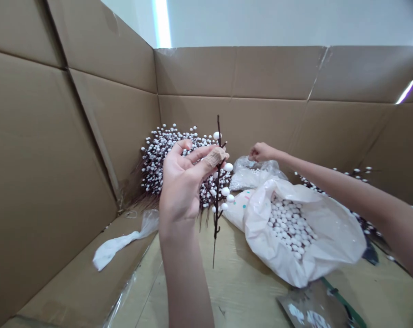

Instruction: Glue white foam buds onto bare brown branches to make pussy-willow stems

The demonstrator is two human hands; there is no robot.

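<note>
The left hand (pixel 189 180) pinches a dark twig (pixel 217 200) with white berries, upright before the berry bunch (pixel 161 159); the right hand (pixel 262 152), fingers curled, is at the clear bag (pixel 257 174).

A thin dark-brown twig (pixel 217 196), studded with glossy white round berries (pixel 225 192), is held nearly upright in mid-air, its lower tip bare. A crumpled clear plastic bag (pixel 239 179) of small white beads lies toward the tan table's (pixel 247 291) far edge.
</note>
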